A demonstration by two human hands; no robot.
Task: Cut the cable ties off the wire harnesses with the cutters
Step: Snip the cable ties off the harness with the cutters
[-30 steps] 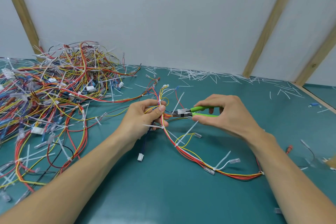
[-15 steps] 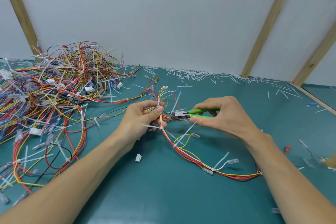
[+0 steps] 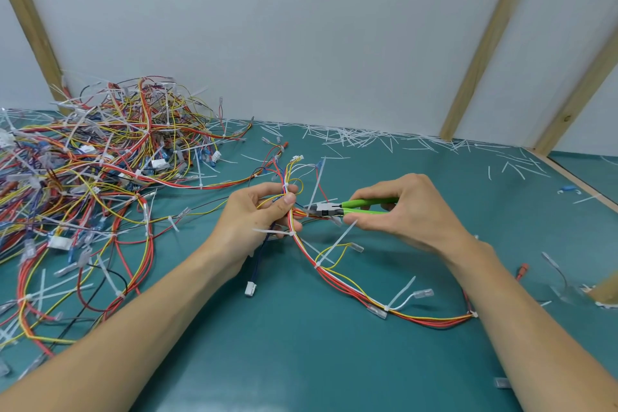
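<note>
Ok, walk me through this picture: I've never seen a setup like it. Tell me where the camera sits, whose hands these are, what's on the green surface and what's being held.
There is no machine here. The one picture comes from a camera worn on a person's head, looking forward and down, so the two bare arms are that person's own. The left hand pinches a wire harness, a bundle of red, yellow and white wires that trails across the teal table. The right hand grips green-handled cutters, their tip at the bundle beside the left thumb. White cable ties stick out along the harness. On the left lies a big pile of harnesses. Cut tie pieces litter the back edge.
</note>
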